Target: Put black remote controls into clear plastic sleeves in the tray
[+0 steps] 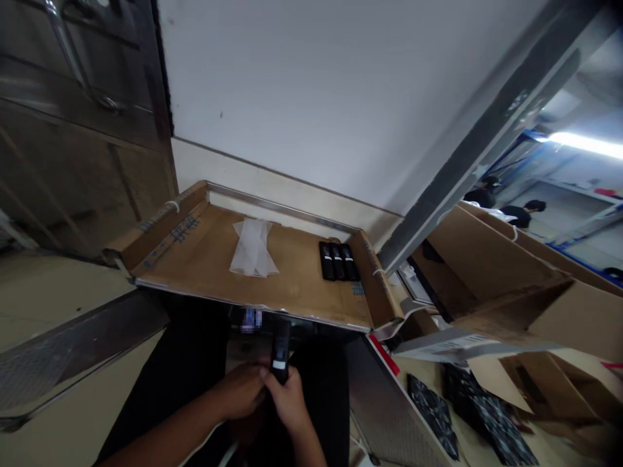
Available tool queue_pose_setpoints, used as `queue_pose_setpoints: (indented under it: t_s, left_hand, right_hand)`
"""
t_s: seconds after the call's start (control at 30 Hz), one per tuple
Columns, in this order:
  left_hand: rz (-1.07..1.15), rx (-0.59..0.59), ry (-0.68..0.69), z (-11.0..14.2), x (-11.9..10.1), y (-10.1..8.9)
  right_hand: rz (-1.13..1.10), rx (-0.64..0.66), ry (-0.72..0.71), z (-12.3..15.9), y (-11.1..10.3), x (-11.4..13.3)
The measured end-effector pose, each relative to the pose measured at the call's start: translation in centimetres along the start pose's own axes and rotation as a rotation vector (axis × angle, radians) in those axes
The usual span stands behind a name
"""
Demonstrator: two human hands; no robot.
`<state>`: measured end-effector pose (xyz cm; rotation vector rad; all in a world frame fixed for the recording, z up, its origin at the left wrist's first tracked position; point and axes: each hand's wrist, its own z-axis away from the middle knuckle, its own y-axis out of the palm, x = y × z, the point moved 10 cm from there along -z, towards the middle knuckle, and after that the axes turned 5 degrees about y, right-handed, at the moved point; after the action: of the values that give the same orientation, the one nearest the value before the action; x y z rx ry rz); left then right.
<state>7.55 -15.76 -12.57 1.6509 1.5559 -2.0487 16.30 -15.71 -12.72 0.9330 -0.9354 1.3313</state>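
My right hand [292, 400] is closed around the lower end of a black oblong item [281, 347] with a white label, held upright between my legs. Just left of it, my left hand [246, 391] is curled shut against the right hand's thumb; whatever its fingers hold is hidden. Beyond the hands, three similar black items [339, 261] with white labels lie side by side at the right of a cardboard-lined tray [296, 285]. Overlapping translucent white sheets or bags [254, 248] lie left of the tray's middle.
Raised cardboard sides [160, 224] edge the tray, with a white wall behind. Large open cardboard boxes [506, 272] stand at the right, above dark patterned packets [487, 412]. A metal door [82, 78] is at the left. Other people [523, 213] are far back right.
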Motion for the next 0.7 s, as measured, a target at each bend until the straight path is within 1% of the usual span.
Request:
queue_pose_setpoints:
  t_s: [0.07,0.13,0.17,0.23,0.3,0.37,0.47,0.57,0.63,0.7]
  left_hand:
    - [-0.006,-0.051,-0.011,-0.1,0.0,-1.1]
    - [0.053,-0.158,-0.075,-0.2,0.7,-3.1]
    - [0.094,-0.223,-0.112,-0.2,1.2,-4.1]
    - [0.177,-0.359,-0.163,-0.1,2.3,-6.2]
    - [0.261,-0.454,-0.199,-0.1,3.3,-7.5]
    - [0.331,-0.478,-0.253,-0.1,4.5,-7.6]
    - [0.383,-0.415,-0.337,-0.2,5.7,-6.3]
    - [0.404,-0.341,-0.354,-0.4,5.7,-5.1]
    - [0.407,-0.312,-0.352,-0.5,5.5,-4.9]
    - [0.390,-0.309,-0.357,-0.6,5.3,-5.1]
  right_hand:
    - [-0.105,-0.170,0.007,-0.3,-3.2,-0.2]
    - [-0.211,-0.325,0.007,-0.2,-5.8,-0.6]
    - [-0.258,-0.372,0.012,-0.1,-6.6,-1.0]
    - [-0.327,-0.412,0.016,-0.1,-7.1,-1.7]
    - [-0.351,-0.414,-0.005,-0.2,-6.8,-2.0]
    - [-0.342,-0.378,-0.034,-0.3,-6.0,-1.8]
    - [-0.335,-0.301,-0.006,-0.3,-4.4,-1.9]
    - [-0.288,-0.242,0.032,-0.1,-3.2,-2.0]
    - [-0.234,-0.210,0.019,0.0,-2.6,-2.0]
    - [-0.189,-0.185,0.005,-0.1,-2.1,-2.0]
